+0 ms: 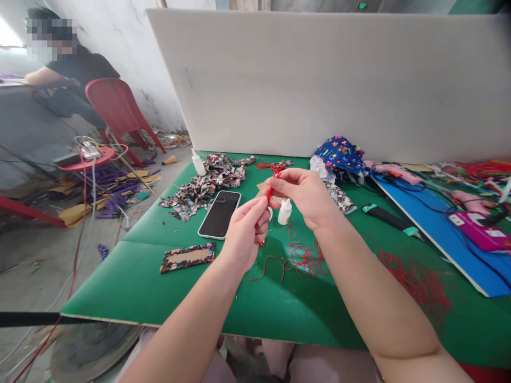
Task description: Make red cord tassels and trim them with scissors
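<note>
Both hands meet above the middle of the green table (167, 292), holding a bundle of red cord (270, 193) between them. My left hand (246, 226) pinches its lower part. Thumb and fingers of my right hand (305, 194) close on the upper part, near loose red strands. Just behind the hands stands a small white bottle (285, 211). Below them lie tangled red cords (305, 258). Left of my left hand are a smartphone (219, 214) and a flat cardboard piece edged with floral fabric (187, 257).
Floral fabric scraps (203, 183) and a white squeeze bottle (198, 163) lie at the back left. To the right are a utility knife (391, 219), a blue board (431, 229), a magenta device (481, 231) and blue patterned fabric (339, 154). A person sits on a red chair (115, 103) beyond.
</note>
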